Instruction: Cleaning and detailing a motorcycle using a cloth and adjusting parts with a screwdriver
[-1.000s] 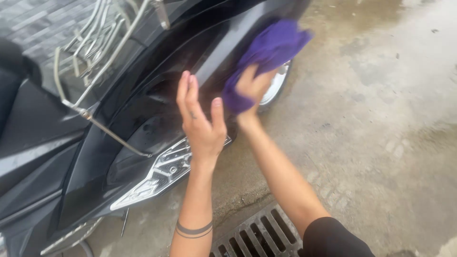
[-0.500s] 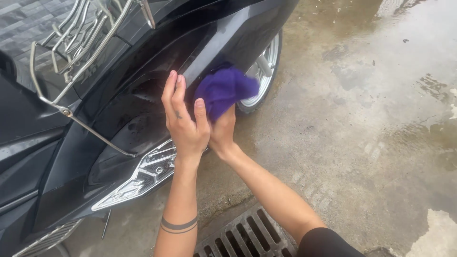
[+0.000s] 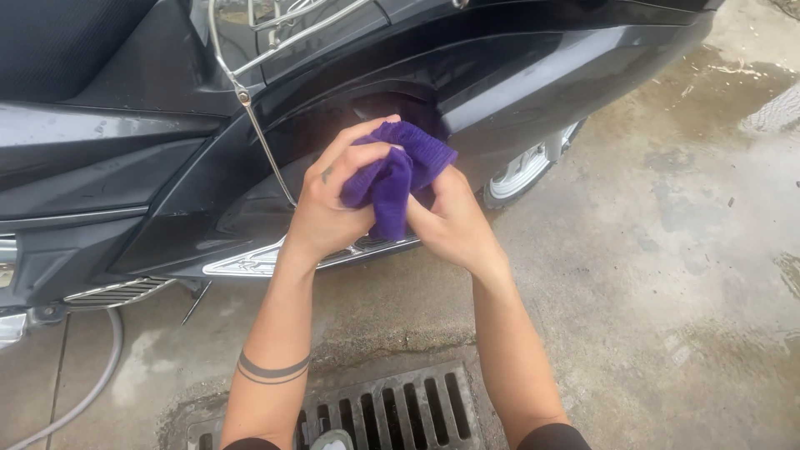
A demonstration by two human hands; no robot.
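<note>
In front of the black scooter's side panel (image 3: 517,92), a purple cloth (image 3: 398,171) sits bunched between both hands, held clear of the bodywork. The left hand (image 3: 333,208) wraps its fingers (image 3: 367,154) over the top and left of the cloth, curled tight against the fabric. The right hand (image 3: 454,221) grips it from the right and below; its fingers are folded into the cloth and mostly hidden behind it. The two hands touch at the cloth.

Just behind the hands lies the dark hollow of the panel, and below it a chrome trimmed footboard (image 3: 275,258) running left. A chrome rack (image 3: 250,100) hangs off the upper body, one thin rod dropping down beside the left hand. The rear wheel (image 3: 525,171) shows to the right, resting on the ground.

The ground is wet concrete (image 3: 667,250), darker in patches with puddles toward the upper right. Near the bottom edge, between the forearms, a metal drain grate (image 3: 400,412) is set in the pavement. A grey hose (image 3: 92,375) curves along the lower left. The concrete to the right lies open and wide.
</note>
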